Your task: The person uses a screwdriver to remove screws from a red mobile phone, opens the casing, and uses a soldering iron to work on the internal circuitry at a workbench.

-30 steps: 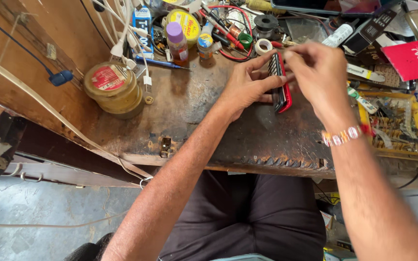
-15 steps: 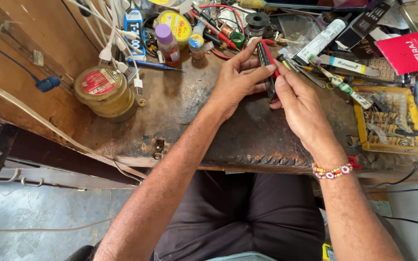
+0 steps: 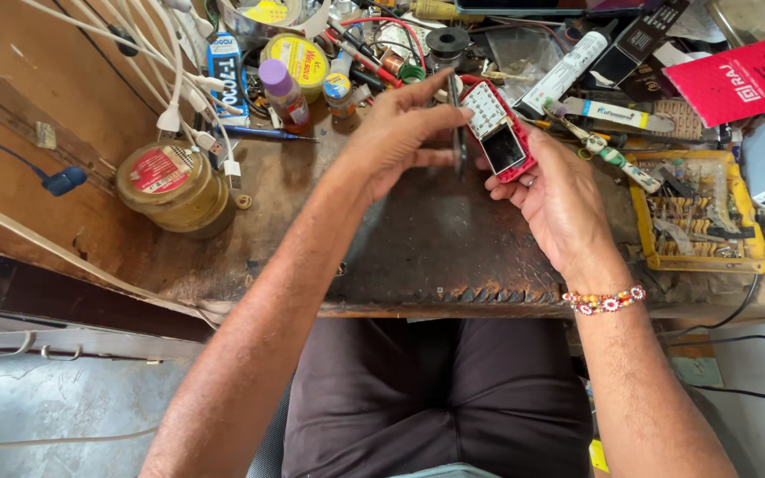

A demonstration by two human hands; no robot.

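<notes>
While right hand (image 3: 560,190) grips red phone (image 3: 499,133), left hand (image 3: 400,133) pinches thin panel (image 3: 459,133); yellow tray (image 3: 697,261) holds, seemingly, small tools.

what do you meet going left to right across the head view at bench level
blue plug on a cable → round yellow tin with red lid → left hand → red keypad phone → right hand → yellow plastic parts tray

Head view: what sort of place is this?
Likely a small phone repair bench: the hands hold an opened red phone, beside a yellow parts tray and a solder spool.
</notes>
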